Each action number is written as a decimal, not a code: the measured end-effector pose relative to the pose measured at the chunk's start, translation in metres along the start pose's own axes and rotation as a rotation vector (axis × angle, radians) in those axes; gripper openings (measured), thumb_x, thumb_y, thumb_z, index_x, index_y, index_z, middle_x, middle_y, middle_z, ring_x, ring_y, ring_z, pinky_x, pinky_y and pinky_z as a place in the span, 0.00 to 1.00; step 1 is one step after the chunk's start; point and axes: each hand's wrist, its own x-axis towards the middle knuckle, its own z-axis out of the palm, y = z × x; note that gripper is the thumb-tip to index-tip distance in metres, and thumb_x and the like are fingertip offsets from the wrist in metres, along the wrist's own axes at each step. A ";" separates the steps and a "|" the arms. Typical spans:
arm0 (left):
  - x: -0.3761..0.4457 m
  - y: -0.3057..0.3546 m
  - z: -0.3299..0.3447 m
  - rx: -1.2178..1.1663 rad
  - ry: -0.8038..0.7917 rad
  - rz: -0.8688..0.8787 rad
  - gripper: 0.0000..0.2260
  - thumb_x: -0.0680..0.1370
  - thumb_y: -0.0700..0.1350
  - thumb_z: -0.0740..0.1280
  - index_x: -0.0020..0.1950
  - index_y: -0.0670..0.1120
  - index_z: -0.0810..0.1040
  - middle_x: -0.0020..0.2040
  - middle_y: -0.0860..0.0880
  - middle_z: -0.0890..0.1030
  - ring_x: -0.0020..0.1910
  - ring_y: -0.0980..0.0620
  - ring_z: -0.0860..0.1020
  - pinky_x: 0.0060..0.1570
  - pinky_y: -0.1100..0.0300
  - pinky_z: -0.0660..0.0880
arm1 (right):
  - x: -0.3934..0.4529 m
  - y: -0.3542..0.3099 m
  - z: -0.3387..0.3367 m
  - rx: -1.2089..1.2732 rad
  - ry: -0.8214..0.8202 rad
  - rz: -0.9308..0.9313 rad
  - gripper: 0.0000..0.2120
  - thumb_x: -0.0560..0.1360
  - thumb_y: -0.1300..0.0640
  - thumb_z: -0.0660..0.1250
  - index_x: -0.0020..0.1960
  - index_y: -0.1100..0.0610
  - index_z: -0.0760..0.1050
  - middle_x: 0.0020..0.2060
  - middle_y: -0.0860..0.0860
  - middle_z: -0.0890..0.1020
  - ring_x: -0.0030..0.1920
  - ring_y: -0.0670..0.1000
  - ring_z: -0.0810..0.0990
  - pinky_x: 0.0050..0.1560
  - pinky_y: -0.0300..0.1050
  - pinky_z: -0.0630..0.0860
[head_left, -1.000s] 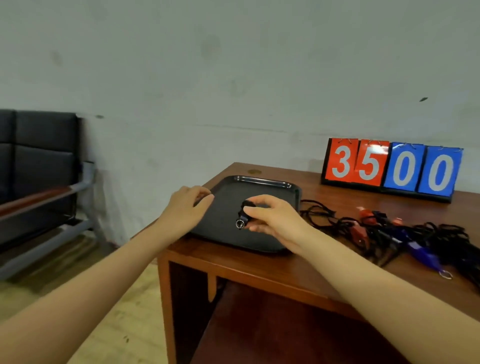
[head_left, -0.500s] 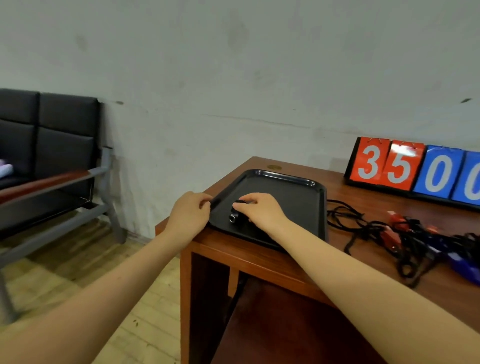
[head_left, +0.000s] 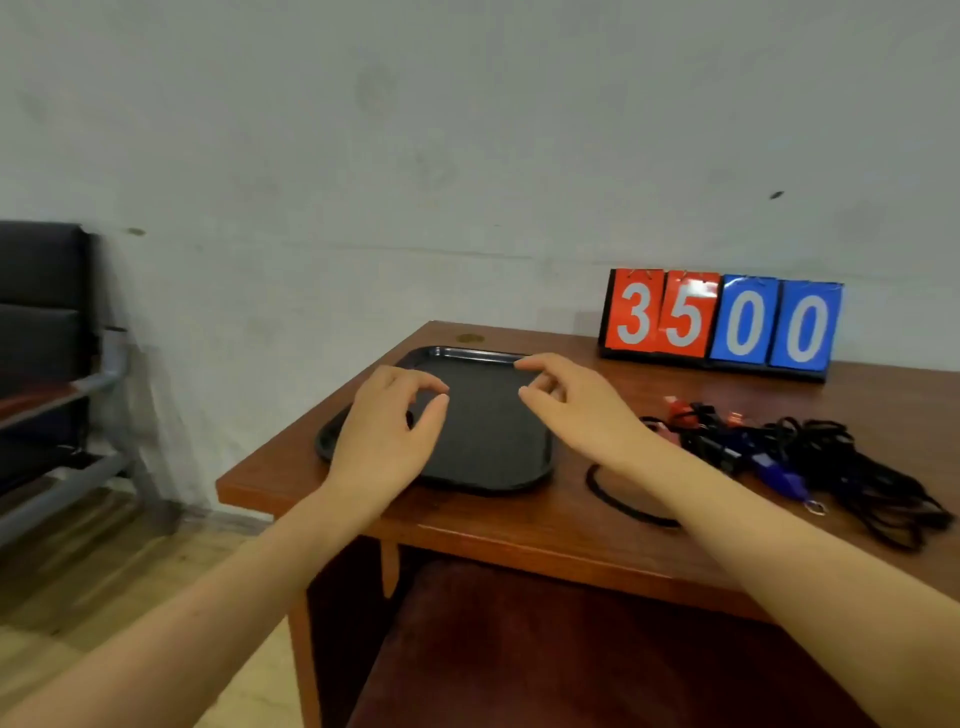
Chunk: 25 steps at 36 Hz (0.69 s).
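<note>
A black tray (head_left: 488, 457) lies on the left end of the wooden desk (head_left: 519, 525). Both my hands hover just above it and hold nothing. My left hand (head_left: 384, 431) is over the tray's left part, with loosely curled fingers and the thumb close to the fingertips. A small dark shape (head_left: 410, 419) peeks out between its thumb and fingers; I cannot tell what it is. Over the tray's right rim, the fingers of my right hand (head_left: 576, 410) are relaxed and slightly bent.
A tangle of black cables with red and blue clips (head_left: 810, 457) lies right of the tray, and a black cable loop (head_left: 623, 506) runs under my right forearm. A flip scoreboard reading 3500 (head_left: 722, 322) stands at the back. A black bench (head_left: 47, 364) is on the left by the wall.
My right hand has let go of the small black part it held on the tray and has lifted away. My left hand has left the tray's left rim and now hovers over the tray.
</note>
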 end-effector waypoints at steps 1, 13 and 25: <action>0.001 0.014 0.009 -0.058 -0.010 0.018 0.06 0.80 0.48 0.62 0.55 0.56 0.77 0.54 0.56 0.72 0.51 0.61 0.73 0.49 0.67 0.70 | -0.005 0.009 -0.014 0.018 0.034 0.028 0.14 0.79 0.54 0.62 0.65 0.48 0.72 0.45 0.45 0.80 0.41 0.44 0.77 0.44 0.40 0.73; 0.014 0.126 0.131 -0.278 -0.273 0.139 0.07 0.80 0.45 0.62 0.53 0.55 0.77 0.51 0.55 0.75 0.44 0.60 0.74 0.41 0.72 0.67 | -0.080 0.111 -0.119 0.013 0.268 0.294 0.10 0.80 0.59 0.60 0.50 0.52 0.80 0.40 0.49 0.82 0.40 0.45 0.79 0.47 0.41 0.76; 0.066 0.114 0.185 -0.180 -0.265 -0.001 0.11 0.80 0.46 0.61 0.61 0.53 0.76 0.59 0.50 0.73 0.50 0.57 0.75 0.46 0.65 0.69 | -0.057 0.125 -0.085 -0.424 0.169 0.275 0.19 0.74 0.35 0.61 0.44 0.48 0.81 0.38 0.44 0.81 0.40 0.42 0.78 0.42 0.41 0.76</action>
